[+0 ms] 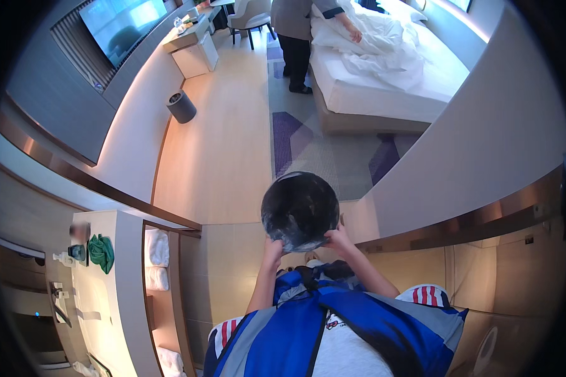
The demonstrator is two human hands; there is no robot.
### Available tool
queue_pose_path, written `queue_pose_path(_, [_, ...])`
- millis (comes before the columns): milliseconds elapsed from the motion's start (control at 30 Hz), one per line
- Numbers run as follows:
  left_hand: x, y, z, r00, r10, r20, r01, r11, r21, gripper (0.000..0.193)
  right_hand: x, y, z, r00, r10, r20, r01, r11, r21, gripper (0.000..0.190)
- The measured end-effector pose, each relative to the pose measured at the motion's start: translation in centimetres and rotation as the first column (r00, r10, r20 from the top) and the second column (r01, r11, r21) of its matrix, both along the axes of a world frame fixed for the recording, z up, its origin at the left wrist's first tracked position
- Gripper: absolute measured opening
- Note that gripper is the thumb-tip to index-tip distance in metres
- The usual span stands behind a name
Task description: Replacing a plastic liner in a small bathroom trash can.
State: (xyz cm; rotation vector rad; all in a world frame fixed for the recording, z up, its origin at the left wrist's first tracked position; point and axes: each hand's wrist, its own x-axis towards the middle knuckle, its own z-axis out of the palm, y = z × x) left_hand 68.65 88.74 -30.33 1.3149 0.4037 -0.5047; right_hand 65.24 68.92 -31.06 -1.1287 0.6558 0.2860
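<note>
In front of my body I hold a round, dark bin lined with a black plastic bag, its open top facing up. My left hand grips the rim at the lower left. At the lower right, my right hand has hold of the same rim, fingers on its outer side. Some material shows dimly inside the bin, but I cannot tell what it is. Floor tiles and my shoes lie below it.
A person stands beside a bed with rumpled white bedding. A grey wastebasket stands by the left wall. Left of me are a washbasin counter with a green cloth and shelves holding white towels. A wall rises at the right.
</note>
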Motion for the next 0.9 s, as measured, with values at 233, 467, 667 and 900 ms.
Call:
queue_pose_path(233, [1.1,0.2,-0.2,0.997,0.021,-0.076,-0.022,1.0,-0.014,0.054,-0.4,0.3,4.4,0.998,0.003,-0.055,-0.003,1.0,0.013,0.059])
queue_pose_path(467, [1.1,0.5,-1.6,0.993,0.011,-0.114,-0.026,0.992,-0.127,0.054,-0.2,-1.0,1.9,0.989,-0.124,0.075,0.144,0.905,-0.401,0.062])
queue_pose_path(667, [1.5,0.4,-1.7,0.988,-0.034,-0.153,0.016,0.993,-0.118,0.053,1.6,-2.8,6.8,0.89,0.208,0.407,0.197,0.628,-0.753,0.038])
queue_pose_path(900, [1.4,0.2,0.0,0.992,-0.024,-0.122,0.018,0.999,-0.048,0.048,1.6,-2.5,7.4,0.947,0.317,0.045,-0.091,0.403,-0.911,0.03])
